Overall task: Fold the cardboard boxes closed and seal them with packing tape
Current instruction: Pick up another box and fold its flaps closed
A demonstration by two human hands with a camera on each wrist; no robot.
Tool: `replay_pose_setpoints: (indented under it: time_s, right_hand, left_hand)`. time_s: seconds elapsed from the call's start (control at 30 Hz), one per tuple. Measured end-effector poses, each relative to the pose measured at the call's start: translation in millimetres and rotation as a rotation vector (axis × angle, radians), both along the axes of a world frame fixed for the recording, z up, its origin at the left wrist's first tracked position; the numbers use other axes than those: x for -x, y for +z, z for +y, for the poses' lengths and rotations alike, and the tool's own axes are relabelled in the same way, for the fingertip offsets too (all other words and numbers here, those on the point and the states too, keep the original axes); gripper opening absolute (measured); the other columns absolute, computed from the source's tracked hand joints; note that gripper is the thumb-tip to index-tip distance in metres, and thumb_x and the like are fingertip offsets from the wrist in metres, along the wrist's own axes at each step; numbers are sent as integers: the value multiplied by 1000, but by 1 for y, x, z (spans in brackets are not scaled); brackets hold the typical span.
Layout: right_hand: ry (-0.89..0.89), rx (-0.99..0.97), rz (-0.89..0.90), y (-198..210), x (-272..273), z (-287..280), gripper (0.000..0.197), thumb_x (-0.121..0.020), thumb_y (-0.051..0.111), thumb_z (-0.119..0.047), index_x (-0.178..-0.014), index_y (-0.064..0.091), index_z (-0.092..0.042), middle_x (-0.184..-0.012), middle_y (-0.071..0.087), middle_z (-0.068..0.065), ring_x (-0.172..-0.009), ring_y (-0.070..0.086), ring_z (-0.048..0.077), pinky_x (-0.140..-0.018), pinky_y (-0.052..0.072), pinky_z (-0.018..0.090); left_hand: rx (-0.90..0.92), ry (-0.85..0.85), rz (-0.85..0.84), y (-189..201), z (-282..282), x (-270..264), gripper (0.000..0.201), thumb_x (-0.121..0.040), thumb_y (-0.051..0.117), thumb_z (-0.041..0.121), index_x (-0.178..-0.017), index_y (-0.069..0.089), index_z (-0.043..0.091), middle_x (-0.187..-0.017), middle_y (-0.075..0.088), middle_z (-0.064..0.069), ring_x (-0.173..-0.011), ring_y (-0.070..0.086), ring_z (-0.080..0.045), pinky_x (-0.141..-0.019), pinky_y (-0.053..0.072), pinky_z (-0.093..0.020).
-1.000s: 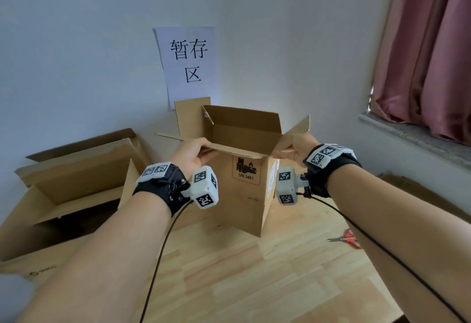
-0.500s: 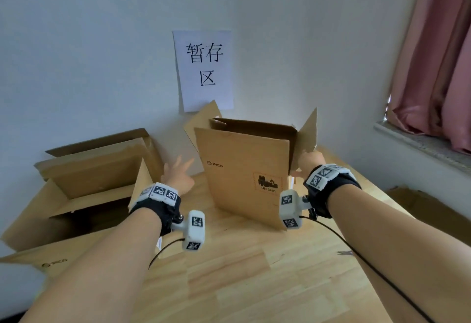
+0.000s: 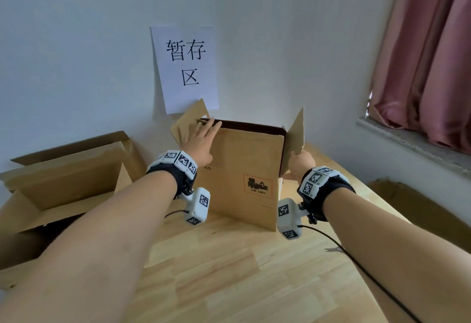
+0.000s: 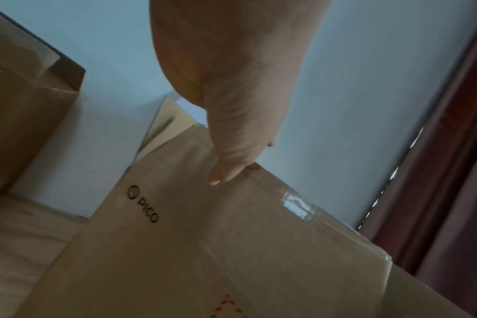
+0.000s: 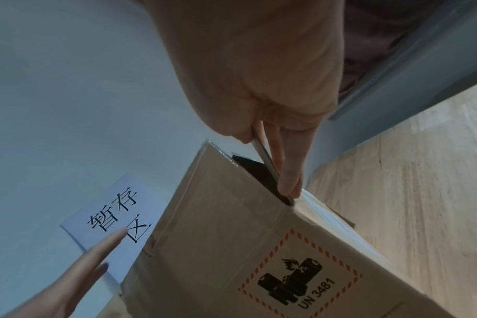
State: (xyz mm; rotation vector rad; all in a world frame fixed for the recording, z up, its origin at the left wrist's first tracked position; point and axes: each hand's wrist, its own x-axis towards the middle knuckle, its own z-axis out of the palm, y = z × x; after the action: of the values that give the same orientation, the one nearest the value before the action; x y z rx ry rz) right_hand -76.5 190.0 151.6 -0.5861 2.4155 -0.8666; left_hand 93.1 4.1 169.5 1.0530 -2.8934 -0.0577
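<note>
A brown cardboard box (image 3: 244, 169) stands on the wooden table (image 3: 242, 271), its printed face with a UN 3481 label toward me and its dark opening along the top. My left hand (image 3: 201, 139) lies flat with straight fingers on the upper left of that face, near the left flap (image 3: 187, 122). In the left wrist view the left hand (image 4: 232, 139) touches the box (image 4: 204, 236) near its top edge. My right hand (image 3: 299, 166) pinches the lower edge of the upright right flap (image 3: 295, 134); the right wrist view shows the right hand (image 5: 275, 167) gripping the flap beside the box (image 5: 232, 247).
A larger open cardboard box (image 3: 63, 177) stands at the left of the table. A paper sign (image 3: 186, 67) hangs on the wall behind. A pink curtain (image 3: 428, 55) and windowsill are at the right, with flat cardboard (image 3: 413, 205) below. Scissor tips (image 3: 334, 249) show by my right forearm.
The box has been turned and set down with its printed face toward me. My left hand let go of a flap, then came flat onto the face. My right hand kept its flap.
</note>
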Motion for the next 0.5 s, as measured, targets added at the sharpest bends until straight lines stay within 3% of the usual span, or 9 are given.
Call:
replay_pose_setpoints:
  time_s: [0.07,0.13,0.2,0.27,0.37,0.5]
  right_hand:
    - [44,13,1,-1,6,-2,36,-92,55,-10,-126,49,0,-113,55,10,-93,50,20,-83,45,22]
    - [11,0,-2,1,6,1,33,-92,56,-9,-122,50,2,-117,59,11,-102,57,22,-89,47,26]
    - [-2,11,-6,1,8,5,44,-89,61,-13,-129,45,0,-127,53,12,-114,54,25,-89,45,24]
    - [-41,88,-34,-5,13,3,47,-91,59,-14,-132,42,-1,-131,49,15,-117,53,27,-89,45,24]
    - [-57,138,-14,-11,16,-1,31,-98,45,-17,-125,47,-1,-124,57,16,-109,58,29,-88,49,30]
    - [-157,246,-57,-7,14,-7,35,-102,32,-24,-120,51,0,-116,60,18,-105,60,32,-89,50,37]
  left_hand:
    - [-35,-26,-68,6,-4,15,93,-86,53,3,-151,-7,29,-159,-13,8,-147,-9,-23,-114,-2,-55]
    - [-38,-29,-125,10,-10,22,89,-88,56,8,-152,-2,28,-160,-2,4,-147,0,-24,-114,-1,-55]
    - [10,-12,-105,11,-15,22,78,-87,58,11,-150,17,28,-155,20,0,-140,24,-25,-114,8,-54]
    - [153,-2,-65,14,-16,18,55,-86,58,16,-137,44,31,-134,41,0,-124,37,-24,-108,23,-45]
    - [276,-56,-72,17,-10,10,26,-90,51,18,-105,68,31,-106,50,3,-116,37,-23,-99,27,-41]
    - [-36,-177,-1,9,4,-12,34,-91,45,5,-105,72,20,-101,67,0,-100,57,-21,-84,46,-36]
